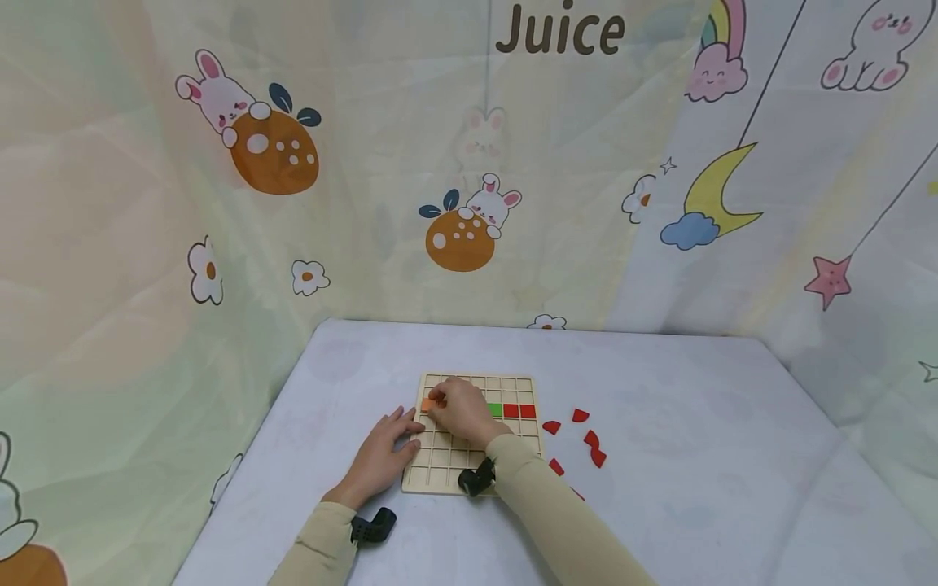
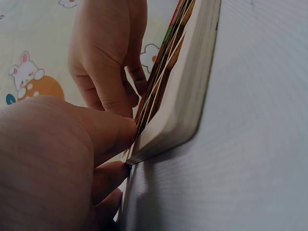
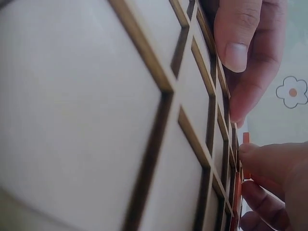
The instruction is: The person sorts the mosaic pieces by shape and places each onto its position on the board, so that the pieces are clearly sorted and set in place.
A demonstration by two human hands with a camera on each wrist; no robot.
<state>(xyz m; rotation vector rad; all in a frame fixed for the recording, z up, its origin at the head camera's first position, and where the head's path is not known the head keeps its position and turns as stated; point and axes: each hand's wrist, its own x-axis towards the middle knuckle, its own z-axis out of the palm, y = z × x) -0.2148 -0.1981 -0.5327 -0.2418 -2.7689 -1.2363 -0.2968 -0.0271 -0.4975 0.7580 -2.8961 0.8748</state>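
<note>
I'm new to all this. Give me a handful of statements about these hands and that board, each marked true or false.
1. The right hand pinches an orange piece. True.
2. The left hand is well away from the board. False: it touches the board's left edge.
3. A green square sits in the board beside a red square. True.
4. The board is round and undivided. False: it is rectangular, with a grid of compartments.
5. Loose red pieces lie on the table, right of the board. True.
</note>
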